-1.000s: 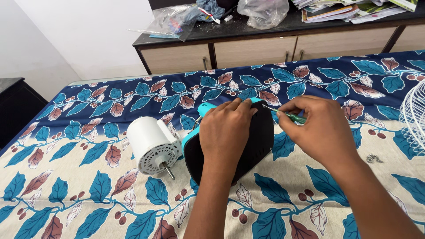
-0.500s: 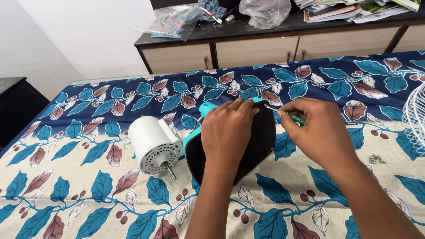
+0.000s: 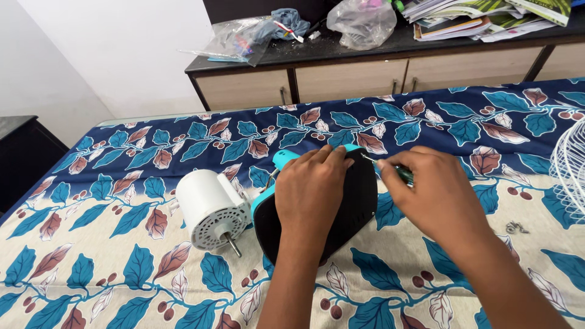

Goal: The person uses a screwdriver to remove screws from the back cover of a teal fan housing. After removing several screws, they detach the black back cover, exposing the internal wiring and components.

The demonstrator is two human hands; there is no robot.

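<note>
My left hand point(image 3: 312, 189) presses down on a black and turquoise fan base point(image 3: 353, 210) that lies on the leaf-patterned cloth point(image 3: 122, 262). My right hand point(image 3: 429, 192) grips a small green-handled screwdriver point(image 3: 399, 172), whose metal tip meets the top right edge of the base. A white fan motor point(image 3: 210, 208) with a short metal shaft lies just left of the base, touching its turquoise side.
Loose screws point(image 3: 517, 228) lie on the cloth at the right, near a white wire fan grille point(image 3: 570, 164) at the edge. Behind the table stands a cabinet point(image 3: 341, 76) with plastic bags point(image 3: 362, 21) and stacked papers point(image 3: 481, 15).
My right hand has shifted slightly left and rolled over the screwdriver, which stays at the base's edge. My left hand and the base have not moved; the view has tilted a little.
</note>
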